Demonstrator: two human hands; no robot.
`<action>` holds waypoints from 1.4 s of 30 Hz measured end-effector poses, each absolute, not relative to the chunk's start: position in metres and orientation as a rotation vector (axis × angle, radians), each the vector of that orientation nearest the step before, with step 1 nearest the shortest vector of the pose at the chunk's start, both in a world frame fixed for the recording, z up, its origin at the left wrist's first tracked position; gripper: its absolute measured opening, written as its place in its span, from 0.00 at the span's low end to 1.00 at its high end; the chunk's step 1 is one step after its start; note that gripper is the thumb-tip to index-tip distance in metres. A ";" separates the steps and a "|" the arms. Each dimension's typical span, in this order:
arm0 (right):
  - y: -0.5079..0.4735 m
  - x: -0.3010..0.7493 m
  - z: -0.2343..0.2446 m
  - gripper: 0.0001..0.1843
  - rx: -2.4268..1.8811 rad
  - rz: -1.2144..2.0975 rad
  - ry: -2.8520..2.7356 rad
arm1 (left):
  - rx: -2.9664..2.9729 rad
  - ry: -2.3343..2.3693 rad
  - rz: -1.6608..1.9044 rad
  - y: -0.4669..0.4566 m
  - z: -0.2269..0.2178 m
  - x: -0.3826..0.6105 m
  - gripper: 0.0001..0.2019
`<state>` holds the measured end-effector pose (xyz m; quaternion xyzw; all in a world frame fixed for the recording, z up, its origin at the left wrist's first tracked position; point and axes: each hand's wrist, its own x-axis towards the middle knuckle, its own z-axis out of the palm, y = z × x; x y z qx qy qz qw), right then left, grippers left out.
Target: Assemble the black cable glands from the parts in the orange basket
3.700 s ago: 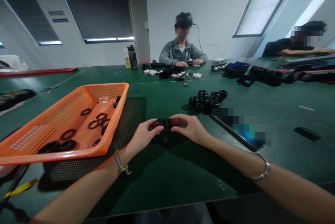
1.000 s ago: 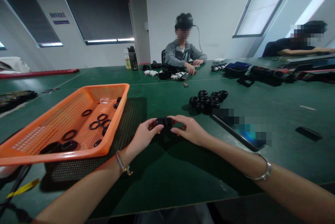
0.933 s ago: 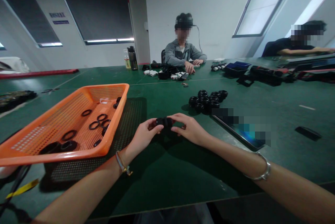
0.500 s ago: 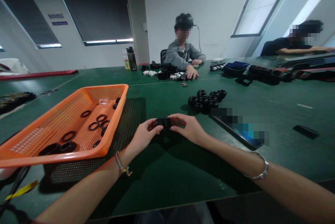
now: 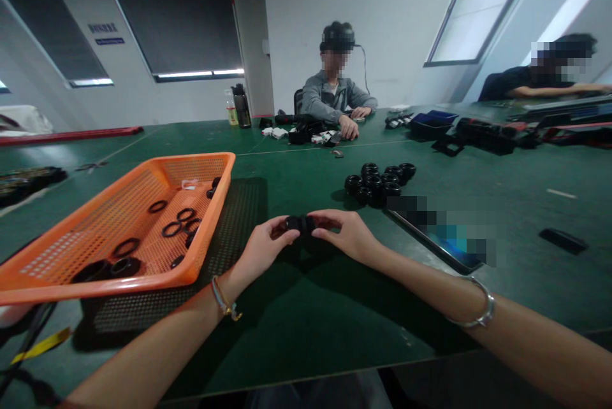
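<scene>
My left hand and my right hand meet above the green table, fingers pinched on the two ends of one small black round part. The part is held just over the tabletop, between the orange basket on the left and a cluster of several similar black round parts farther back on the right. Black rings and a few thicker black parts lie inside the basket. My fingers hide much of the held part.
A phone lies flat right of my hands, and a small dark bar lies farther right. A person in grey sits across the table with small parts; another person sits far right. Bottles stand at the back.
My hands stay together on the black part, with only small shifts of the right fingers around it. The person across the table moved a hand forward onto the table.
</scene>
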<state>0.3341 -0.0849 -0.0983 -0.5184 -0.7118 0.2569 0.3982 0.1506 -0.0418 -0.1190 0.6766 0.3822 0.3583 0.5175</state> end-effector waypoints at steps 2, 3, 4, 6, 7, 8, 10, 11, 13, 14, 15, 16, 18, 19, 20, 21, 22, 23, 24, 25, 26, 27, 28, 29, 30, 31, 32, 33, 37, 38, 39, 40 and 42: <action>-0.086 0.334 -0.097 0.15 -1.317 0.655 -1.810 | 1.630 0.915 0.858 -0.041 -0.120 0.150 0.21; -0.086 0.334 -0.096 0.15 -1.320 0.657 -1.814 | 1.636 0.915 0.855 -0.041 -0.120 0.150 0.21; -0.086 0.334 -0.096 0.15 -1.321 0.656 -1.817 | 1.643 0.917 0.851 -0.041 -0.119 0.150 0.21; -0.086 0.334 -0.096 0.15 -1.317 0.653 -1.824 | 1.654 0.925 0.844 -0.041 -0.119 0.150 0.20; -0.086 0.335 -0.096 0.14 -1.314 0.653 -1.827 | 1.656 0.927 0.844 -0.042 -0.118 0.150 0.20; -0.086 0.335 -0.096 0.14 -1.313 0.656 -1.831 | 1.657 0.925 0.843 -0.042 -0.117 0.150 0.19; -0.086 0.335 -0.096 0.14 -1.319 0.667 -1.840 | 1.652 0.914 0.840 -0.043 -0.116 0.150 0.19; -0.086 0.335 -0.096 0.14 -1.328 0.672 -1.842 | 1.649 0.911 0.840 -0.043 -0.115 0.150 0.19; -0.086 0.335 -0.095 0.13 -1.349 0.678 -1.848 | 1.645 0.917 0.839 -0.044 -0.114 0.151 0.19; -0.086 0.335 -0.095 0.13 -1.359 0.680 -1.853 | 1.645 0.926 0.841 -0.044 -0.114 0.151 0.19; -0.086 0.334 -0.094 0.12 -1.368 0.682 -1.858 | 1.643 0.936 0.844 -0.045 -0.114 0.151 0.20; -0.086 0.334 -0.094 0.12 -1.376 0.686 -1.865 | 1.642 0.945 0.845 -0.045 -0.114 0.151 0.20; -0.085 0.334 -0.094 0.12 -1.390 0.699 -1.875 | 1.639 0.959 0.849 -0.045 -0.114 0.151 0.21; -0.085 0.334 -0.094 0.12 -1.395 0.707 -1.878 | 1.638 0.963 0.851 -0.045 -0.114 0.150 0.21; -0.085 0.335 -0.094 0.12 -1.398 0.715 -1.878 | 1.639 0.962 0.853 -0.045 -0.114 0.150 0.21; -0.085 0.335 -0.095 0.12 -1.398 0.725 -1.877 | 1.642 0.956 0.856 -0.045 -0.115 0.150 0.21; -0.084 0.335 -0.095 0.12 -1.398 0.736 -1.875 | 1.645 0.950 0.861 -0.045 -0.115 0.150 0.21; -0.084 0.335 -0.096 0.12 -1.396 0.748 -1.872 | 1.649 0.944 0.863 -0.044 -0.116 0.150 0.20; -0.084 0.336 -0.097 0.12 -1.393 0.761 -1.868 | 1.654 0.938 0.862 -0.044 -0.116 0.150 0.20; -0.083 0.336 -0.098 0.12 -1.392 0.772 -1.863 | 1.656 0.936 0.859 -0.044 -0.117 0.150 0.19; -0.083 0.336 -0.099 0.12 -1.394 0.781 -1.857 | 1.656 0.937 0.857 -0.044 -0.117 0.150 0.19; -0.083 0.336 -0.100 0.12 -1.395 0.786 -1.851 | 1.654 0.940 0.855 -0.044 -0.117 0.150 0.19; -0.083 0.336 -0.100 0.11 -1.395 0.792 -1.847 | 1.651 0.940 0.856 -0.044 -0.118 0.150 0.19; -0.083 0.336 -0.100 0.11 -1.393 0.799 -1.843 | 1.649 0.935 0.857 -0.044 -0.118 0.150 0.20; -0.083 0.336 -0.100 0.11 -1.392 0.805 -1.840 | 1.648 0.929 0.860 -0.044 -0.119 0.150 0.20; -0.083 0.336 -0.100 0.11 -1.391 0.809 -1.839 | 1.650 0.923 0.861 -0.044 -0.119 0.150 0.19; -0.083 0.336 -0.099 0.11 -1.391 0.814 -1.839 | 1.653 0.915 0.860 -0.043 -0.119 0.150 0.19; -0.083 0.336 -0.099 0.12 -1.393 0.818 -1.840 | 1.655 0.911 0.858 -0.043 -0.120 0.150 0.19; -0.083 0.336 -0.099 0.14 -1.393 0.835 -1.849 | 1.657 0.912 0.845 -0.043 -0.120 0.150 0.19; -0.083 0.337 -0.100 0.14 -1.391 0.838 -1.853 | 1.658 0.914 0.842 -0.043 -0.119 0.150 0.20; -0.083 0.337 -0.100 0.14 -1.391 0.838 -1.857 | 1.660 0.917 0.838 -0.044 -0.119 0.150 0.20; -0.083 0.337 -0.100 0.15 -1.393 0.836 -1.861 | 1.663 0.919 0.835 -0.044 -0.119 0.150 0.20; -0.082 0.337 -0.100 0.15 -1.396 0.827 -1.870 | 1.669 0.922 0.830 -0.045 -0.118 0.150 0.20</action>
